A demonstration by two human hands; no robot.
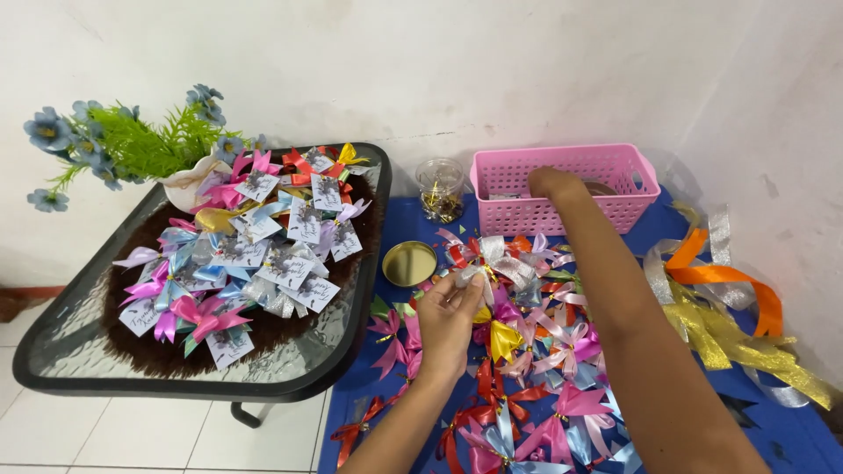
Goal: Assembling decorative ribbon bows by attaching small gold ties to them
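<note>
Two hands are being worked: the left hand [448,307] is pinching a silver ribbon bow [468,275] over the blue tabletop [790,430], best kept lightly pinched; the right hand [551,182], grip hidden, is being dipped into the pink basket [634,180] at twelve o'clock.

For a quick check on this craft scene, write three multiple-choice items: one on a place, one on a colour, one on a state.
1. Where does the right hand reach?
A. into the pink basket
B. onto the glass table
C. under the blue cloth

2. What colour is the round lid lying beside the bows?
A. red
B. gold
C. white

3. How is the left hand?
A. flat and empty
B. out of view
C. fingers pinched on a small silvery ribbon piece

Answers: 1 A, the hand goes over the basket's rim; 2 B, the lid shines gold on the blue cloth; 3 C, the fingertips close on the ribbon piece above the pile of bows.
</note>
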